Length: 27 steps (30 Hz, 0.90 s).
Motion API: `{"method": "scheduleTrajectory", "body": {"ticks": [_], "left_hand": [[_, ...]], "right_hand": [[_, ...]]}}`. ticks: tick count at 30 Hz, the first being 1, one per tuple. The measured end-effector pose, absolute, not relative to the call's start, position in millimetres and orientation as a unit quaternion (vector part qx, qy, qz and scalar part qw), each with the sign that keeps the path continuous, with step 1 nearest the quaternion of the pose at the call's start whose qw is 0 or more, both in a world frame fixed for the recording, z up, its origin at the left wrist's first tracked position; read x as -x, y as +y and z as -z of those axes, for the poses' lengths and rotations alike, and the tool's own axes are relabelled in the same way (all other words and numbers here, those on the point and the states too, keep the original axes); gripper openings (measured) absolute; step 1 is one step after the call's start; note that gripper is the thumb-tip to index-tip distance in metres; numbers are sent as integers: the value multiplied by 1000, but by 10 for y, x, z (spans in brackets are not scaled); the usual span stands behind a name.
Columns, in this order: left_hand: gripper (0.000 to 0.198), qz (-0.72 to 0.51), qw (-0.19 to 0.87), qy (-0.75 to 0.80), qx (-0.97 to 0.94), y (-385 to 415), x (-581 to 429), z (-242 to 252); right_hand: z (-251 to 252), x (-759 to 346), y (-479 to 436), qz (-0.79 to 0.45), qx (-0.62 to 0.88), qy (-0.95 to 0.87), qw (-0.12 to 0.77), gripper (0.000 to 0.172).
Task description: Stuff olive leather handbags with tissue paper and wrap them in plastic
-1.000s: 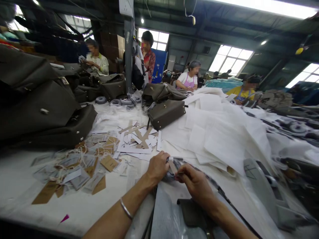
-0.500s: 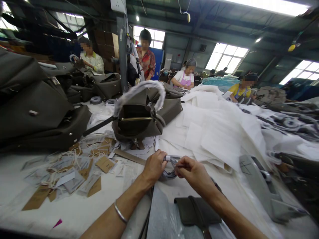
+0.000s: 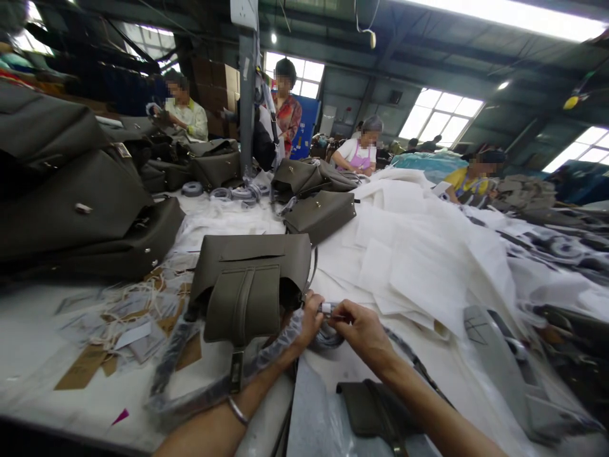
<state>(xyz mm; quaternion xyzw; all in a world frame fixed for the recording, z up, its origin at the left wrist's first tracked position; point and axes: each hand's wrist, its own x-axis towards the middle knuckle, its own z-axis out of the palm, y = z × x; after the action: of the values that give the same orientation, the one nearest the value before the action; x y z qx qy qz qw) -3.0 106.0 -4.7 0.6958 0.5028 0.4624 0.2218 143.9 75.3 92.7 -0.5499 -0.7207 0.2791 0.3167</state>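
Note:
A grey coiled strap [image 3: 328, 337] with a white band lies between my hands. My left hand [image 3: 311, 317] has its fingers closed on the coil's left side, beside a dark olive handbag [image 3: 257, 247]. That bag's flap faces me, and its plastic-wrapped handle [image 3: 190, 397] loops toward me, passing by my left forearm. My right hand [image 3: 354, 320] pinches at the right of the coil, near the white band; its fingertips hide what they grip. Below my right forearm, another olive flap piece [image 3: 366, 409] lies on clear plastic.
Tags with strings [image 3: 137, 324] are scattered at the left. Stacked olive bags [image 3: 85, 203] rise behind them. White sheets [image 3: 409, 247] pile up right of centre, with a grey tool [image 3: 499, 368] at the right. Several people work beyond the table.
The handbag has tipped over toward me, its flap and wrapped handle now on the near side. My hands remain at the coil. The view has shifted slightly.

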Motion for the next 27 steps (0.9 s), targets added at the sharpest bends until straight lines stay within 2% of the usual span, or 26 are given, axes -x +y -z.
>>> {"method": "scheduleTrajectory", "body": {"ticks": [6,10,13,17,19,23,25,27], "left_hand": [[32,-478,312,467,-675,1082,33,-111],[27,-481,380,388,-688,993,113,-530],[36,-452,474,308,-690,906,180,-779],[46,-422,592,263,-635,832,220,-903],[46,-431,593,273,-623,820,221,-921],[45,-461,596,296,-587,822,200,-935],[41,-467,598,306,-575,826,184,-925],[38,-470,594,311,-574,828,170,-906]], "right_hand": [[-970,-1424,699,-405,541,-652,344,20],[-1043,-1475,666,-361,507,-674,397,15],[-1076,-1533,650,-309,458,-697,457,11],[-1102,-1573,641,-378,409,-668,494,16],[-1112,-1575,634,-430,407,-638,493,20],[-1122,-1555,609,-462,445,-588,493,49],[-1129,-1534,596,-456,459,-573,503,49],[-1142,-1512,585,-427,476,-579,506,41]]}}
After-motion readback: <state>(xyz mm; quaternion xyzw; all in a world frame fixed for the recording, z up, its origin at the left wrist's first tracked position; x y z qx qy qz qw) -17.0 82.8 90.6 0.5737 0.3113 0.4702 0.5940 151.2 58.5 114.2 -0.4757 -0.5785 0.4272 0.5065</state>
